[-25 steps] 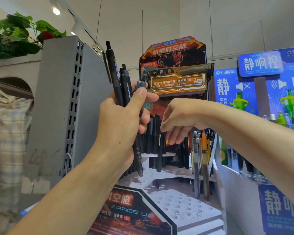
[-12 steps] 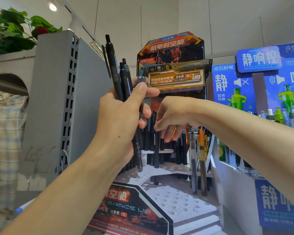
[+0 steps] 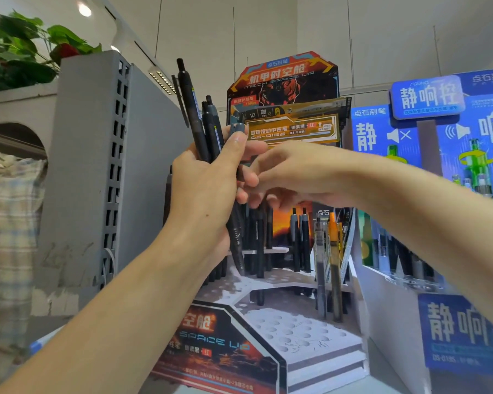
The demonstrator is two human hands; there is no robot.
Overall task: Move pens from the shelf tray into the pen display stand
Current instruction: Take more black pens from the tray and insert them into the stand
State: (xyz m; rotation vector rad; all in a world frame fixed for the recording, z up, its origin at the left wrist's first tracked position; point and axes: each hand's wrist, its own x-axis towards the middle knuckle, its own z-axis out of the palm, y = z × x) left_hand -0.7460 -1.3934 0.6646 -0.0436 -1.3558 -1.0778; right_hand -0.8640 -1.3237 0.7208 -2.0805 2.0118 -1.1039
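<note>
Several black pens point(image 3: 199, 123) gripped by left hand point(image 3: 202, 194).

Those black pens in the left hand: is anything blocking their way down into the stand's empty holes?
Nothing visible blocks the bundle of black pens from the empty holes on the stand's low front tier. The right hand reaches across just above the upper tier, where pens already stand.

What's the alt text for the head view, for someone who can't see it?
The left hand grips a bundle of black pens upright in front of a tiered pen display stand while the right hand reaches across to the bundle. Black pens already stand in the upper tiers; a blue display sits to the right.
</note>
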